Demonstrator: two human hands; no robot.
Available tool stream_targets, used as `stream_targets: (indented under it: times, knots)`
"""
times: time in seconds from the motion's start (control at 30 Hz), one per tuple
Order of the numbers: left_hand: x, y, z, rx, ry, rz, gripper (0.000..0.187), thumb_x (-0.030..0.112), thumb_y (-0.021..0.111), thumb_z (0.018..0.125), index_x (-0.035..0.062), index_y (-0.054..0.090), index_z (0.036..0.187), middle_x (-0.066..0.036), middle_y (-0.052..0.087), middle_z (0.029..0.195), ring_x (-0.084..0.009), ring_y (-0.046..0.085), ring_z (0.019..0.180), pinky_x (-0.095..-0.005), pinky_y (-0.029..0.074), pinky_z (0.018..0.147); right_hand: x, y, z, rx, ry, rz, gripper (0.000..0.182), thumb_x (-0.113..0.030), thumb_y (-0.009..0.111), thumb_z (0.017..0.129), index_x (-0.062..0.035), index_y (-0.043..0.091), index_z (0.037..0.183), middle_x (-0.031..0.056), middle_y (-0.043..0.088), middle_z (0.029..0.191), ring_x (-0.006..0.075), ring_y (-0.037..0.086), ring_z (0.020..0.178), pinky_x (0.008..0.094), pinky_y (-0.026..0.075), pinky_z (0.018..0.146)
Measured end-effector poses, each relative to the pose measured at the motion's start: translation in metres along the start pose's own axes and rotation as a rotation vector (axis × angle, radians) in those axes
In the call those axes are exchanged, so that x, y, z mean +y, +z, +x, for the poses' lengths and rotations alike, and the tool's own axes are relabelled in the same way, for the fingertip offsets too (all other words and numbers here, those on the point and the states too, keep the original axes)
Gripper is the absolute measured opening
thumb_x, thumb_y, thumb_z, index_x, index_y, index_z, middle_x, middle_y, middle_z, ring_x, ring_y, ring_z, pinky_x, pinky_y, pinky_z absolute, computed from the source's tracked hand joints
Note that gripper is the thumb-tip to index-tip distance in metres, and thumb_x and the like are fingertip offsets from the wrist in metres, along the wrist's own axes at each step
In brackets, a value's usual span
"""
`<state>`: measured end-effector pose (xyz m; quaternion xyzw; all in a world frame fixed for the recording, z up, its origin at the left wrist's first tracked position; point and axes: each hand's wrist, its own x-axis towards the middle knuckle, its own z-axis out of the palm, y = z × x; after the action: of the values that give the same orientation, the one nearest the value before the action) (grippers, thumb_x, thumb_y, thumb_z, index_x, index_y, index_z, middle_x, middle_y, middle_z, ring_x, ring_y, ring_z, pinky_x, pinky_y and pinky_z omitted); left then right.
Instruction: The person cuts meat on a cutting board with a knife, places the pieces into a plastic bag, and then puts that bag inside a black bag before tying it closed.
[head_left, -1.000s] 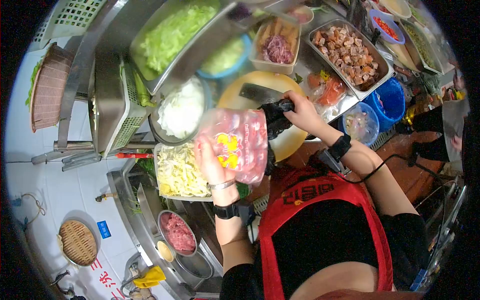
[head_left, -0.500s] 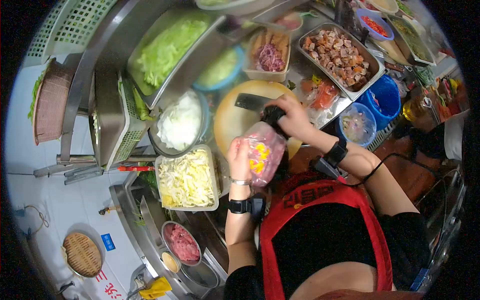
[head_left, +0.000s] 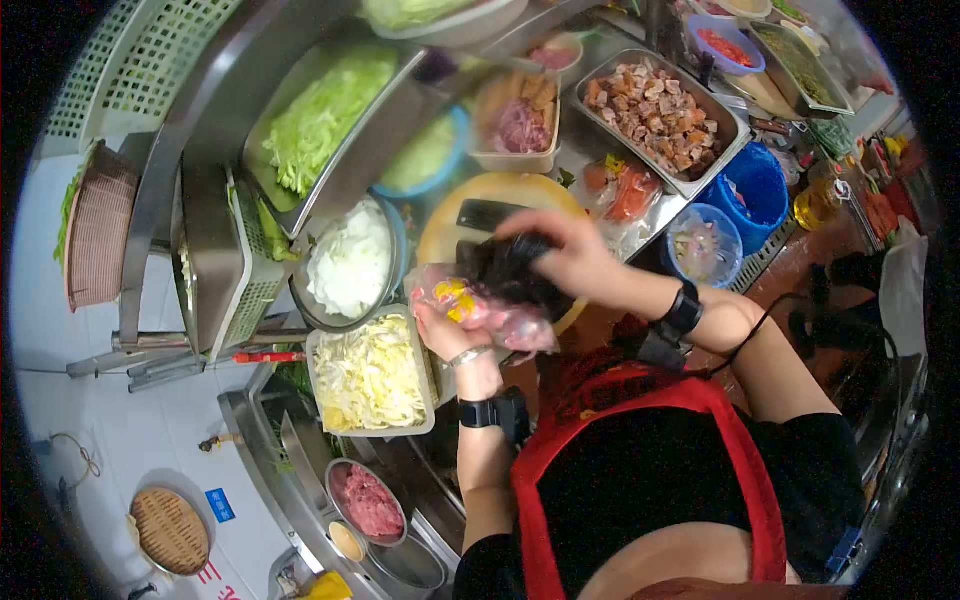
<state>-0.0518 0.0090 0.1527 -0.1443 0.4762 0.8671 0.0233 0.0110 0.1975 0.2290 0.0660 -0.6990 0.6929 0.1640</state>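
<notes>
- I am holding a clear bag (head_left: 505, 325) with yellow print and pink contents in the left hand (head_left: 440, 332); its fingers are gripping the bag's left end.
- From that hand the clear bag is stretching toward the right, its far end hanging out on the side toward the red apron (head_left: 540, 520).
- I am seeing the right hand (head_left: 572, 255) blurring over a black bag (head_left: 512, 272); it is reaching onto the black plastic, but I cannot tell whether the fingers are grasping or loose.
- The black bag is sitting between the two hands, its lower edge meeting the upper side of the clear bag in my view and its bulk covering part of the round board (head_left: 545, 190).
- A dark blade (head_left: 487, 215) is lying flat on the board, just beyond the black bag; its near part is hidden from me.
- Close to the left hand, a tub of pale shredded leaves (head_left: 370, 375) is standing on the near left, and a bowl of white shreds (head_left: 350, 262) is standing beyond it.
- Beyond the right hand I am seeing a plastic bag with orange-red contents (head_left: 632, 195) resting on the metal surface, beside a metal tray of cubed meat (head_left: 655, 115).
- A blue bucket (head_left: 765, 185) is standing to the right of that tray.
</notes>
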Motion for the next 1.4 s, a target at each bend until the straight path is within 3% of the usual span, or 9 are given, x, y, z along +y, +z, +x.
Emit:
stream_targets:
  times: [0.1,0.4,0.53,0.73,0.8,0.83,1.0,1.33,1.4]
  knots:
    - [-0.013,-0.020,0.023,0.071,-0.033,-0.113,0.045,0.036,0.029,0.095,0.0032,0.050,0.117,-0.013,0.059,0.108,-0.0292,0.058,0.093,-0.0446,0.049,0.079,-0.001,-0.026,0.010,0.116,0.223,0.299,0.040,0.010,0.043,0.070,0.0015,0.054,0.107,0.0064,0.059,0.099,0.0116,0.055,0.092,0.0246,0.043,0.083]
    - [-0.006,0.000,0.016,0.340,-0.309,-0.355,0.042,0.038,0.037,0.090,0.0056,0.054,0.112,-0.013,0.057,0.112,-0.0302,0.056,0.100,-0.0487,0.044,0.088,0.028,-0.030,-0.029,-0.328,0.353,-0.270,0.034,-0.008,0.050,0.075,-0.0049,0.051,0.110,0.0136,0.059,0.099,0.0257,0.057,0.095,0.0350,0.043,0.085]
    - [-0.021,0.026,0.001,0.090,0.031,-0.310,0.039,0.037,0.043,0.090,0.0059,0.053,0.111,-0.013,0.054,0.113,-0.0272,0.054,0.100,-0.0420,0.044,0.088,0.025,-0.023,-0.034,-0.506,0.177,-0.128,0.038,-0.009,0.059,0.075,-0.0030,0.050,0.111,0.0125,0.059,0.100,0.0255,0.056,0.098,0.0348,0.042,0.088]
    - [-0.092,-0.015,0.019,-0.091,0.449,0.397,0.020,0.020,0.046,0.094,0.0017,0.052,0.095,-0.003,0.055,0.081,-0.0090,0.047,0.067,-0.0215,0.039,0.059,-0.004,-0.028,-0.008,0.085,0.149,0.290,0.022,-0.008,0.064,0.078,-0.0015,0.052,0.096,0.0021,0.058,0.087,0.0076,0.051,0.083,0.0252,0.044,0.075]
    - [-0.078,-0.016,0.000,-0.294,0.275,0.505,0.017,0.018,0.049,0.093,0.0013,0.052,0.096,-0.002,0.054,0.080,-0.0073,0.045,0.068,-0.0207,0.037,0.059,0.003,-0.031,0.003,0.175,0.073,0.253,0.022,-0.008,0.063,0.078,-0.0014,0.052,0.095,0.0016,0.057,0.086,0.0071,0.051,0.082,0.0246,0.044,0.073]
    - [-0.074,-0.043,0.013,-0.394,0.181,0.723,0.029,0.016,0.051,0.091,-0.0034,0.051,0.112,-0.008,0.058,0.103,-0.0159,0.052,0.087,-0.0300,0.044,0.076,0.007,-0.033,0.007,0.233,0.015,0.232,0.021,-0.008,0.063,0.079,-0.0014,0.051,0.095,0.0011,0.057,0.086,0.0066,0.050,0.081,0.0240,0.044,0.072]
    - [0.018,-0.059,0.006,-0.913,0.254,1.854,0.036,0.036,0.042,0.091,0.0050,0.060,0.097,-0.024,0.059,0.093,-0.0396,0.056,0.088,-0.0423,0.044,0.077,0.007,-0.052,0.025,0.488,0.011,0.207,0.018,-0.008,0.062,0.078,-0.0014,0.054,0.093,0.0013,0.057,0.083,0.0075,0.049,0.077,0.0233,0.043,0.069]
    - [0.179,-0.018,-0.016,-0.763,0.613,2.634,0.070,0.070,0.033,0.079,0.0075,0.063,0.066,-0.016,0.062,0.065,-0.0330,0.062,0.065,-0.0430,0.048,0.058,-0.018,-0.046,0.055,0.424,-0.081,0.148,0.015,-0.008,0.062,0.078,-0.0042,0.054,0.090,-0.0012,0.054,0.078,0.0064,0.048,0.075,0.0221,0.042,0.067]
    - [0.210,-0.005,-0.023,-0.667,0.751,2.582,0.061,0.063,0.051,0.074,0.0042,0.059,0.061,-0.015,0.058,0.059,-0.0344,0.059,0.057,-0.0437,0.046,0.057,-0.051,-0.047,0.062,0.453,0.018,0.237,0.017,-0.006,0.063,0.077,-0.0052,0.054,0.091,-0.0017,0.055,0.079,0.0052,0.050,0.074,0.0210,0.043,0.066]
